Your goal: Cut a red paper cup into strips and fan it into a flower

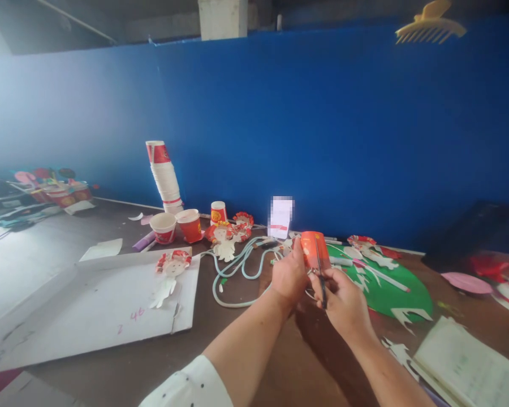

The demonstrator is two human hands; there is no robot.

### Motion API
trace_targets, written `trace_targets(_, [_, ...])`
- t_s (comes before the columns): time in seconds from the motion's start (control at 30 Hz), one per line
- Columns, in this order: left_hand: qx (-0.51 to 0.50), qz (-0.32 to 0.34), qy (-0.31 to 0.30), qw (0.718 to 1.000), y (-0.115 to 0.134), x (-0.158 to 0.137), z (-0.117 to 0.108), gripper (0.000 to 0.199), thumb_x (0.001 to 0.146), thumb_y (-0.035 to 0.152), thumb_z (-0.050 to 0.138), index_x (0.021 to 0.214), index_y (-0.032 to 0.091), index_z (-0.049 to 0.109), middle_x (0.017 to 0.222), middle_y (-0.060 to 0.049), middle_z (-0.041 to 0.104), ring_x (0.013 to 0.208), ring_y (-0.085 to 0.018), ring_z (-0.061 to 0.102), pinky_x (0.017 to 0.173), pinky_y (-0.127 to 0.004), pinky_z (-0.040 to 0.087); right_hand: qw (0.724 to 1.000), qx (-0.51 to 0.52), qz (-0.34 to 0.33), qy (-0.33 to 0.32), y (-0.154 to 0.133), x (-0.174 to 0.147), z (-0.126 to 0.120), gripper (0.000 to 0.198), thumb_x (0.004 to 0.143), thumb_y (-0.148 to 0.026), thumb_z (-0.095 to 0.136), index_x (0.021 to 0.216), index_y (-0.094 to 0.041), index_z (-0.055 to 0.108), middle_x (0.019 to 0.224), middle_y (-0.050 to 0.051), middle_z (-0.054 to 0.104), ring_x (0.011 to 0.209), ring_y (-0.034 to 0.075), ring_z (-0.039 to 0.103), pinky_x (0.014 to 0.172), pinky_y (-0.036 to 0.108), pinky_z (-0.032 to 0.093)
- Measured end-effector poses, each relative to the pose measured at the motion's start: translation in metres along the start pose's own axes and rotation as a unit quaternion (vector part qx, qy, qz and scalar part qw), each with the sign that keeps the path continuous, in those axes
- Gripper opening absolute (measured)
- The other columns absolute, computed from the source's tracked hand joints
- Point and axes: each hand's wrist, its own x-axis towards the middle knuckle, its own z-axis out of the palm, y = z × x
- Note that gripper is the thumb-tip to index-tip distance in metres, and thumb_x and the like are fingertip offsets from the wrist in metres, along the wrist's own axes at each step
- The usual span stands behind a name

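A white sleeve with dark dots [190, 384] covers the upper part of the left arm, at seven o'clock. At four o'clock from the hands, an open notebook [466, 356] lies on the desk [131, 370]. The right hand [345, 299] has its grip closed around the handles of the scissors [323, 291], whose blades point to twelve o'clock, against a red paper piece [310, 249]. That piece is held up just ahead, the left hand's [287, 274] grip clamped on its near-left edge; whether it is a whole cup I cannot tell.

At three o'clock lies a green disc [413, 294], with a pen [388, 278] and paper scraps on it. At nine o'clock a pale cable [233, 305] loops on the desk; beyond it, a white board [97, 316] bears a paper figure [175, 265]. Farther out, at ten o'clock, two red-and-white cups [189, 226] stand side by side before a tall, leaning cup stack [165, 178]. Behind everything is a blue wall [322, 124].
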Motion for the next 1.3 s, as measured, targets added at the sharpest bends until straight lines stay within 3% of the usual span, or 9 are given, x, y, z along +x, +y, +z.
trace_targets(0.17, [0.007, -0.002, 0.006, 1.000, 0.0003, 0.0002, 0.0014, 0.079, 0.084, 0.044, 0.047, 0.144, 0.008, 0.011, 0.095, -0.013, 0.066, 0.081, -0.023, 0.066, 0.064, -0.028, 0.047, 1.000, 0.015, 0.006, 0.005, -0.0070, -0.0013, -0.0007, 0.033, 0.073, -0.053, 0.064, 0.077, -0.021, 0.058, 0.049, -0.001, 0.058, 0.041, 0.014, 0.052, 0.042, 0.025, 0.042])
trace_targets(0.47, [0.051, 0.013, -0.020, 0.998, 0.0010, 0.0005, -0.0056, 0.071, 0.086, 0.030, 0.045, 0.144, 0.007, 0.011, 0.099, -0.015, 0.064, 0.083, -0.022, 0.065, 0.065, -0.027, 0.047, 0.998, 0.041, 0.052, 0.017, -0.0089, -0.0001, 0.0008, 0.038, 0.067, -0.055, 0.070, 0.078, -0.020, 0.060, 0.051, -0.001, 0.060, 0.042, 0.016, 0.055, 0.043, 0.027, 0.043])
trace_targets(0.8, [0.066, 0.024, -0.004, 0.998, -0.0015, 0.0012, -0.0008, 0.068, 0.086, 0.023, 0.044, 0.144, 0.005, 0.014, 0.099, -0.015, 0.064, 0.079, -0.023, 0.065, 0.064, -0.030, 0.048, 0.981, 0.156, 0.113, 0.014, -0.0029, 0.0028, -0.0015, 0.028, 0.069, -0.040, 0.073, 0.067, -0.017, 0.058, 0.050, -0.004, 0.057, 0.039, 0.009, 0.050, 0.041, 0.020, 0.037])
trace_targets(1.3, [0.030, 0.017, 0.034, 0.999, -0.0053, 0.0002, 0.0026, 0.064, 0.088, 0.029, 0.043, 0.144, 0.013, 0.017, 0.102, -0.012, 0.065, 0.081, -0.022, 0.065, 0.066, -0.029, 0.048, 0.991, 0.109, 0.073, -0.008, -0.0027, 0.0040, -0.0087, 0.030, 0.076, -0.044, 0.068, 0.068, -0.018, 0.057, 0.050, -0.003, 0.057, 0.040, 0.008, 0.049, 0.042, 0.019, 0.036])
